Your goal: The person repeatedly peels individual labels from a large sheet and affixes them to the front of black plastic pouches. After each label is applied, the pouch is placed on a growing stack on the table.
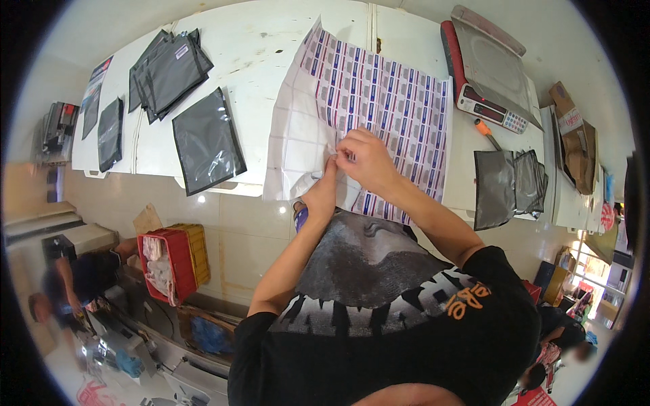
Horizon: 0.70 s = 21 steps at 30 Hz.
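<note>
A large sheet of printed stickers [396,101] in blue, red and white lies on the white table in front of me. Its left part is bare white backing [292,132] with faint grid lines, curled up along the edge. My left hand [322,191] is at the sheet's front edge, its fingers closed on the paper where it buckles. Just above it, my right hand [366,161] pinches with thumb and fingertips, right where the printed part meets the bare backing. Whatever sits between those fingertips is too small to make out. Both hands nearly touch.
Dark plastic pouches [208,141] lie on the white table [254,68] at left, some stacked. At right are a digital scale [489,74], an orange-handled screwdriver [484,128] and more pouches [494,188]. A red crate [157,264] stands on the floor; other people are beyond.
</note>
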Each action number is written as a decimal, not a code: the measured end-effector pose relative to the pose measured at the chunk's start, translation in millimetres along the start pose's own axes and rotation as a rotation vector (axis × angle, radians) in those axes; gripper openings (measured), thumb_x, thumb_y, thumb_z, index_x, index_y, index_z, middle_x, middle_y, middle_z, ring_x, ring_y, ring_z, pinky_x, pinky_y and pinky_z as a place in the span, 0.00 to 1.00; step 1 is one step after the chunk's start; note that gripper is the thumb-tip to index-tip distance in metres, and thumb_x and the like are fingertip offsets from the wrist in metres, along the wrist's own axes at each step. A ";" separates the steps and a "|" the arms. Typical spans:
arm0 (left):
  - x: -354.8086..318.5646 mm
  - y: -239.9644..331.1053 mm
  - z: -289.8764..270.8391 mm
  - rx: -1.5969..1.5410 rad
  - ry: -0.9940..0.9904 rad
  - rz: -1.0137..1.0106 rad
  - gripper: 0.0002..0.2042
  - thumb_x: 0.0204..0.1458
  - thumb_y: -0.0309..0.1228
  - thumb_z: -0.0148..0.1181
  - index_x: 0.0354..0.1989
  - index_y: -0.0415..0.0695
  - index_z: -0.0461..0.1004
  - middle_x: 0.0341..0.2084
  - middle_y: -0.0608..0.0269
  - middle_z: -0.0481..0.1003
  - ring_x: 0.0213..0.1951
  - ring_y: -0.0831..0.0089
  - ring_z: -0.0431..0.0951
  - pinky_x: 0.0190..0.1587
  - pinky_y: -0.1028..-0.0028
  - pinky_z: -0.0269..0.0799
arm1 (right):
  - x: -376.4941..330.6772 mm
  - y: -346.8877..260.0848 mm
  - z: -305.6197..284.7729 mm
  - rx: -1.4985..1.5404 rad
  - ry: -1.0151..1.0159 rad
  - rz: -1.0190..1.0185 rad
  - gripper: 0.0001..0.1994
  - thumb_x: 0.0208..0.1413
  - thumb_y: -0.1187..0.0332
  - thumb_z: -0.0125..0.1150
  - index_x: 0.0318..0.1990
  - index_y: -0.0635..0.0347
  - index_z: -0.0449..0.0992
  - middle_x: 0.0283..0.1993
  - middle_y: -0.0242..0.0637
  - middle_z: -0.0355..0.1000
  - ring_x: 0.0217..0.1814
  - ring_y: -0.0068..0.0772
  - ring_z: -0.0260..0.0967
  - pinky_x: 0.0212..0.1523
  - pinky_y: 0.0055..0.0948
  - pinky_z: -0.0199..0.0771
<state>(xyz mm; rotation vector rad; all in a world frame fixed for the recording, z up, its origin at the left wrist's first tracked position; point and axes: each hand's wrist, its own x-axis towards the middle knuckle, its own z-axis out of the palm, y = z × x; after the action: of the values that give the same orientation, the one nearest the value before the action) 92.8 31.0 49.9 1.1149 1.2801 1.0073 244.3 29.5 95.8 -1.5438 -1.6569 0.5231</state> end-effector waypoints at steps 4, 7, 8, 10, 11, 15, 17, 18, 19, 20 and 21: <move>0.4 17.4 3.3 0.001 0.036 -0.169 0.18 0.62 0.26 0.72 0.58 0.31 0.80 0.53 0.55 0.83 0.53 0.68 0.83 0.59 0.68 0.77 | -1.3 3.8 -6.0 0.141 -0.016 0.106 0.05 0.55 0.74 0.69 0.36 0.66 0.83 0.34 0.44 0.76 0.40 0.46 0.74 0.44 0.41 0.76; 1.8 17.1 3.0 -0.019 0.038 -0.174 0.19 0.62 0.29 0.73 0.57 0.32 0.80 0.53 0.56 0.83 0.53 0.68 0.82 0.59 0.69 0.76 | -1.8 6.2 -9.8 0.129 -0.049 0.085 0.05 0.60 0.74 0.68 0.40 0.66 0.84 0.35 0.43 0.77 0.39 0.45 0.75 0.43 0.39 0.75; 3.6 13.8 2.0 -0.022 0.041 -0.140 0.18 0.62 0.30 0.73 0.57 0.32 0.81 0.53 0.56 0.83 0.53 0.69 0.82 0.58 0.69 0.76 | -1.5 7.2 -10.6 0.111 -0.062 0.062 0.05 0.61 0.74 0.67 0.41 0.66 0.84 0.35 0.43 0.77 0.39 0.44 0.75 0.43 0.38 0.75; 7.1 5.2 0.3 -0.052 0.011 -0.099 0.18 0.62 0.30 0.73 0.56 0.33 0.81 0.52 0.57 0.83 0.52 0.69 0.81 0.57 0.69 0.76 | 0.4 6.7 -14.4 0.092 -0.098 0.070 0.06 0.63 0.72 0.66 0.42 0.67 0.84 0.35 0.44 0.77 0.39 0.45 0.75 0.43 0.39 0.75; 9.1 0.3 -1.3 -0.079 -0.023 -0.090 0.17 0.62 0.30 0.73 0.55 0.34 0.82 0.51 0.58 0.83 0.51 0.70 0.81 0.56 0.69 0.76 | 1.5 5.8 -16.5 0.082 -0.116 0.073 0.07 0.64 0.72 0.66 0.42 0.67 0.84 0.35 0.45 0.77 0.39 0.46 0.75 0.43 0.40 0.75; 8.2 10.3 -4.6 -0.049 -0.042 0.022 0.11 0.63 0.26 0.71 0.51 0.34 0.83 0.45 0.61 0.83 0.46 0.73 0.82 0.50 0.70 0.78 | 3.8 -4.2 -21.2 0.055 -0.156 0.090 0.08 0.64 0.71 0.65 0.43 0.67 0.84 0.36 0.46 0.78 0.40 0.48 0.76 0.44 0.42 0.75; 8.5 12.2 -0.5 -0.055 -0.045 0.040 0.12 0.63 0.27 0.72 0.51 0.34 0.82 0.45 0.60 0.84 0.47 0.72 0.82 0.51 0.70 0.78 | 5.7 -3.1 -24.2 0.037 -0.161 0.081 0.08 0.63 0.71 0.65 0.42 0.68 0.84 0.36 0.46 0.78 0.41 0.49 0.76 0.44 0.43 0.75; 9.1 12.5 0.9 -0.058 -0.047 0.048 0.12 0.63 0.27 0.72 0.51 0.34 0.82 0.45 0.60 0.84 0.47 0.72 0.82 0.51 0.70 0.78 | 7.1 -4.1 -25.3 0.023 -0.175 0.091 0.08 0.63 0.71 0.65 0.42 0.68 0.84 0.36 0.46 0.78 0.41 0.49 0.76 0.44 0.43 0.75; 9.8 10.5 1.7 -0.057 -0.048 0.061 0.12 0.63 0.27 0.72 0.51 0.34 0.82 0.45 0.60 0.84 0.47 0.72 0.82 0.52 0.70 0.78 | 8.8 -5.5 -26.2 0.009 -0.189 0.101 0.08 0.63 0.71 0.65 0.42 0.68 0.84 0.36 0.46 0.78 0.41 0.50 0.76 0.44 0.43 0.75; 10.7 6.3 2.2 -0.057 -0.048 0.074 0.12 0.62 0.26 0.72 0.51 0.34 0.82 0.45 0.60 0.84 0.47 0.72 0.82 0.52 0.69 0.78 | 10.0 -6.1 -26.2 -0.005 -0.203 0.111 0.08 0.62 0.72 0.65 0.41 0.68 0.84 0.36 0.46 0.78 0.41 0.50 0.76 0.44 0.43 0.75; 11.4 1.5 2.9 -0.057 -0.047 0.088 0.12 0.62 0.26 0.72 0.51 0.34 0.82 0.45 0.60 0.84 0.47 0.72 0.82 0.52 0.69 0.78 | 10.3 -5.8 -25.4 -0.020 -0.196 0.105 0.07 0.61 0.72 0.66 0.40 0.68 0.84 0.35 0.46 0.78 0.41 0.50 0.76 0.44 0.43 0.75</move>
<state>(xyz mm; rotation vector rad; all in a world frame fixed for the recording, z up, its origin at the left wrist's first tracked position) 96.4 42.3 49.1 1.1529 1.1666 1.0696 260.8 33.0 118.2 -1.6441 -1.7376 0.7351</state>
